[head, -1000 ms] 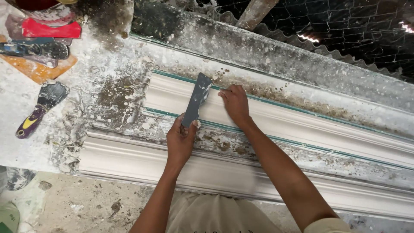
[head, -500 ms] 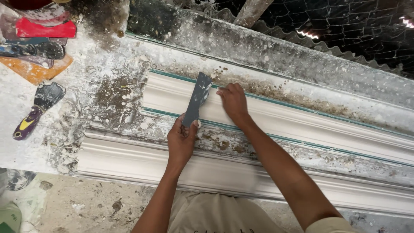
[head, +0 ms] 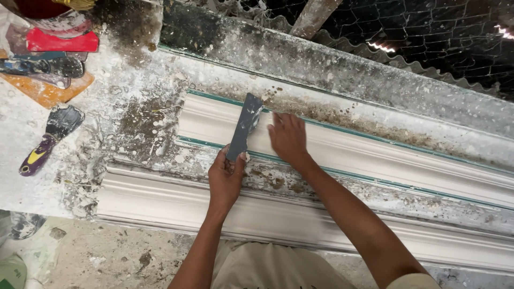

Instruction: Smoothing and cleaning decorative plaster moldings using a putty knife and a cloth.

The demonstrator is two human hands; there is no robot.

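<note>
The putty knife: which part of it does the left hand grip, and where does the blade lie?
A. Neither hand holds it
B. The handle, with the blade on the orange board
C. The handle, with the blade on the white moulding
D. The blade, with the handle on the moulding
C: the left hand wraps the handle of the putty knife, whose blade lies across the white moulding beside the right hand.

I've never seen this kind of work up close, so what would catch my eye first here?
At centre, the left hand grips a plaster-smeared putty knife laid across a long white plaster moulding, while the right hand presses flat on it. A second moulding lies nearer the person. Far left, spare scrapers lie on the spattered bench.
</note>
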